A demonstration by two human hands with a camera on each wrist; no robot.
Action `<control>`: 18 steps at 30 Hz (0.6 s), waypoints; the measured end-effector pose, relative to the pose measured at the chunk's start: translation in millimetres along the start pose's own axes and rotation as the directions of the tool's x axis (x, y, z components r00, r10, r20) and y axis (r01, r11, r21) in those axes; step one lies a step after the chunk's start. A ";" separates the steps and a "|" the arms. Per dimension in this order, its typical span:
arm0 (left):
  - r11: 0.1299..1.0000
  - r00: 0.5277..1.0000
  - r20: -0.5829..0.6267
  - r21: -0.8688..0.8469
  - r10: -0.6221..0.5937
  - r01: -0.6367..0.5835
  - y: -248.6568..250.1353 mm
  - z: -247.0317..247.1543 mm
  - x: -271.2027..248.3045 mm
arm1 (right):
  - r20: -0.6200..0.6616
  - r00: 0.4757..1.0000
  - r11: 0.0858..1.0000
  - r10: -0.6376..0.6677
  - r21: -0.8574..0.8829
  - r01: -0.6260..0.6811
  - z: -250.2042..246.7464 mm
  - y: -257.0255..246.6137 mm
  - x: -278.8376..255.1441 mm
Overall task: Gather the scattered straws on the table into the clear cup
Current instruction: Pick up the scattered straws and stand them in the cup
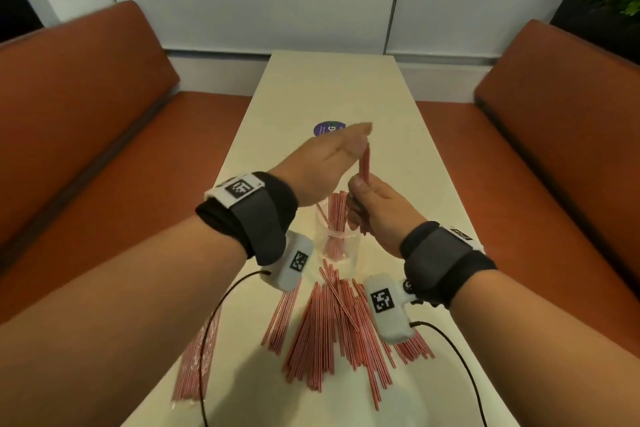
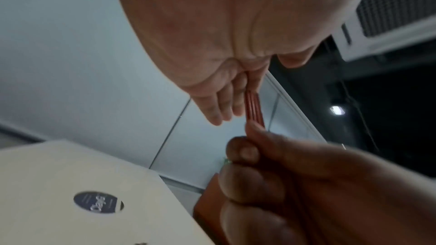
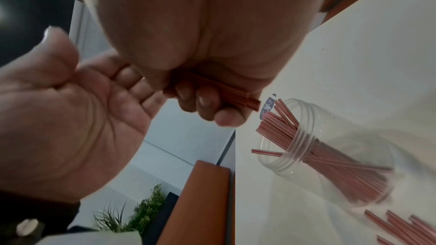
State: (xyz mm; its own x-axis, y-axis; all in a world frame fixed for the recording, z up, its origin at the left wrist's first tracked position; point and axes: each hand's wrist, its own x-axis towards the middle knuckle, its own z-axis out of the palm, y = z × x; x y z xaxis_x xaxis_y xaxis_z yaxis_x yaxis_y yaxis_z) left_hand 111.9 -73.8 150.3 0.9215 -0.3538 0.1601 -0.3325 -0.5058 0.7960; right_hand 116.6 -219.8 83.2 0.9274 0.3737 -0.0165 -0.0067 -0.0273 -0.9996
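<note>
A bundle of red-and-white straws (image 1: 364, 166) stands upright in the fist of my right hand (image 1: 367, 208), above the clear cup (image 1: 337, 246). My left hand (image 1: 343, 149) lies with straight fingers against the bundle's upper end. The left wrist view shows those fingers (image 2: 224, 107) flat beside the straws (image 2: 254, 108). In the right wrist view my curled fingers (image 3: 202, 101) wrap the bundle (image 3: 235, 96), and the cup (image 3: 304, 133) holds several straws. A heap of scattered straws (image 1: 332, 322) lies on the cream table (image 1: 311, 90) in front of the cup.
A clear packet of straws (image 1: 197, 364) lies near the table's left edge. A round purple sticker (image 1: 327, 128) is behind the hands. Orange benches (image 1: 86, 114) flank the table on both sides. Cables run from both wrist cameras across the near table.
</note>
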 end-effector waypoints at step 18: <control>0.867 0.868 0.108 0.187 -0.485 0.461 -123.6 54.2 -10.8 | -0.171 0.973 0.980 0.152 -0.100 -0.171 9.3 40.2 57.3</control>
State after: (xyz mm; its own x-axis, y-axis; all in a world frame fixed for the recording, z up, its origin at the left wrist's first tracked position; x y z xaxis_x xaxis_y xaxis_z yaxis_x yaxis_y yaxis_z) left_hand 132.2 -50.1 18.5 0.9393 -0.1469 -0.3100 0.0990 -0.7492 0.6549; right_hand 165.9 -190.9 41.8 0.9658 0.2007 -0.1640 -0.1274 -0.1834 -0.9747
